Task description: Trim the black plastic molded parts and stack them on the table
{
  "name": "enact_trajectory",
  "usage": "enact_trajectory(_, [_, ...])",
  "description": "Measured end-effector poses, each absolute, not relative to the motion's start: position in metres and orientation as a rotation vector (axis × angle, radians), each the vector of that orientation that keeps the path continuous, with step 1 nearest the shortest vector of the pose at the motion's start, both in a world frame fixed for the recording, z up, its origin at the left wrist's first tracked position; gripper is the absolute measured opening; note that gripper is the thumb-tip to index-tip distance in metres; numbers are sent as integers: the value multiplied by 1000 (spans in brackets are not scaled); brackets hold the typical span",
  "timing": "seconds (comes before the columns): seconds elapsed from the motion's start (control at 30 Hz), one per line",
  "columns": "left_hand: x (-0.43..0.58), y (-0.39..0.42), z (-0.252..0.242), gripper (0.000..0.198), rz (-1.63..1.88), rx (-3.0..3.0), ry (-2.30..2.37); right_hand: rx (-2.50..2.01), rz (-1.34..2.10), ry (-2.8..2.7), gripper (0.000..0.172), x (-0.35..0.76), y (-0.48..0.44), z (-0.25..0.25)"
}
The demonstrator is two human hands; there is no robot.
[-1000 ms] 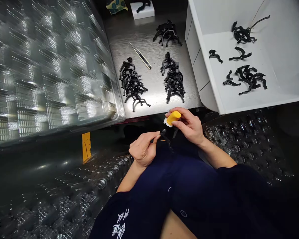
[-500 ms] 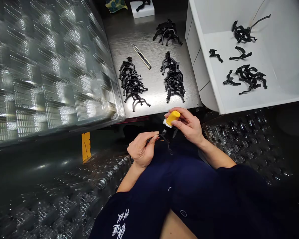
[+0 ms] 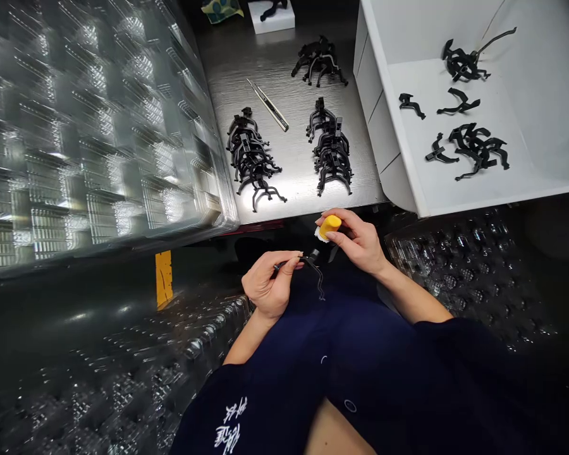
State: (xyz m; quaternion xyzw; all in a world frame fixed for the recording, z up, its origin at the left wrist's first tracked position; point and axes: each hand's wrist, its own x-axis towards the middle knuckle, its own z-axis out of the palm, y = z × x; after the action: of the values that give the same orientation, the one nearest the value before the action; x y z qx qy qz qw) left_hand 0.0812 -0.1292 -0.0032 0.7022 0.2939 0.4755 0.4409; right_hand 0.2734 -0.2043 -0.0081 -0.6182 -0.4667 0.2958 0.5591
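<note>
A black clip sits at frame centre, pinched by the left hand over the lap. The right hand grips a yellow applicator, its white tip just above the clip. More clips lie on the surface above.

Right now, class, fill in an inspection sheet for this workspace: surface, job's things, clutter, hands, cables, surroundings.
Surface: steel bench, shiny, bare between piles.
Job's things: black clip; yellow piece with white tip, just above it.
Clutter: three clip piles, a thin metal tool, a white block.
Hands: left hand pinches the clip; right hand grips the yellow piece.
Cables: thin pale strand in the white bin, kind unclear.
Surroundings: clear trays left, white bin holding loose clips right, dark trays below.
</note>
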Motion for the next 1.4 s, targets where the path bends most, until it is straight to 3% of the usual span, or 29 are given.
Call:
enact_trajectory(0.27, [81,-129,-4,4,1147,1707,779,-1319,1059,-952,29,273,-203,-2])
enact_trajectory(0.47, [81,-127,0,6,1173,1883,733,-1454,1309,-908,35,262,-196,10])
enact_trajectory(0.73, [82,-128,-4,8,1195,1799,713,-1246,1541,-527,37,254,-191,7])
enact_trajectory(1.4, [80,-125,5,10,1193,1972,687,-1157,1608,-389,39,252,-188,-2])
